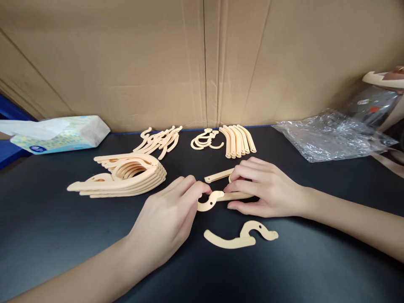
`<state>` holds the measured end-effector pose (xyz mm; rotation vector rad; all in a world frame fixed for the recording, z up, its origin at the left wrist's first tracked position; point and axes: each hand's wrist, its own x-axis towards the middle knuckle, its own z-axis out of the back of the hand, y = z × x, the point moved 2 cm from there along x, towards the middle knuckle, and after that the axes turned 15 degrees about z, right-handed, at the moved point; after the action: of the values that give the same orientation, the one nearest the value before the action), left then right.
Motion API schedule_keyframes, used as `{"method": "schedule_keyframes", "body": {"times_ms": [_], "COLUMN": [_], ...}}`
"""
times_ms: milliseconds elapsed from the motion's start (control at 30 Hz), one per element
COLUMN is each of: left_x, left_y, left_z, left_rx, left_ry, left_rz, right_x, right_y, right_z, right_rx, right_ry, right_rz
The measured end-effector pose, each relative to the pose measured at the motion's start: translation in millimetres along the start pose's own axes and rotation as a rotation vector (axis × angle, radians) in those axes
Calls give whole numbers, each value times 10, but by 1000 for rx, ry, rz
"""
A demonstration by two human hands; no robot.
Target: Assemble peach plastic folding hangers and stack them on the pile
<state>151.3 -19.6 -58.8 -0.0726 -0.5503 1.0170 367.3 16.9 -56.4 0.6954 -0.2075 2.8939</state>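
My left hand (pixel 172 212) is closed, its fingertips gripping a cream hook piece (pixel 206 204) at the centre of the black table. Just right of it, my right hand (pixel 263 187) has its fingers on a cream arm piece (pixel 235 196) that meets the hook piece. Another straight cream piece (pixel 217 175) extends from behind the right fingers. Nearer to me lie a curved arm piece (pixel 229 241) and a second hook piece (pixel 259 228), touching at one end. The right fingers cover part of the pieces beneath them.
Nested cream hanger parts (pixel 126 181) lie at the left. Farther back are a loose pile (pixel 160 141), several hooks (pixel 206 139) and a row of curved arms (pixel 238 141). A tissue pack (pixel 69 134) sits back left, clear plastic bags (pixel 331 134) back right, before a cardboard wall (pixel 142 63).
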Motion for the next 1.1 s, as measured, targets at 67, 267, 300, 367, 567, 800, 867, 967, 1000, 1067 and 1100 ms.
{"method": "schedule_keyframes", "body": {"times_ms": [67,267,300,367,567,800,867,967,1000,1067,1100], "left_x": [-1,-1,-1,-2,-7,12,18,22,21,17,15], "left_y": [3,1,-1,-4,-3,2,4,2,2,0,-1], "left_z": [4,-4,-10,-21,-39,-44,-45,-37,-33,-29,-30], "left_rx": [-16,-4,0,14,82,95,88,76,73,69,70], "left_ry": [8,41,42,24,8,44,57,76,84,99,105], "left_rz": [24,152,165,159,147,157,151,144,145,144,141], "right_x": [3,-13,-14,-14,-17,-25,-25,-25,-26,-27,-28], "right_y": [7,17,20,24,19,7,8,9,9,13,16], "right_z": [1,-10,-11,-12,-17,-31,-28,-26,-25,-25,-24], "right_rx": [3,32,36,47,75,76,76,80,81,84,89], "right_ry": [9,16,18,22,30,38,42,51,53,60,64], "right_rz": [16,-4,-7,-13,-29,-13,-5,3,4,5,4]}}
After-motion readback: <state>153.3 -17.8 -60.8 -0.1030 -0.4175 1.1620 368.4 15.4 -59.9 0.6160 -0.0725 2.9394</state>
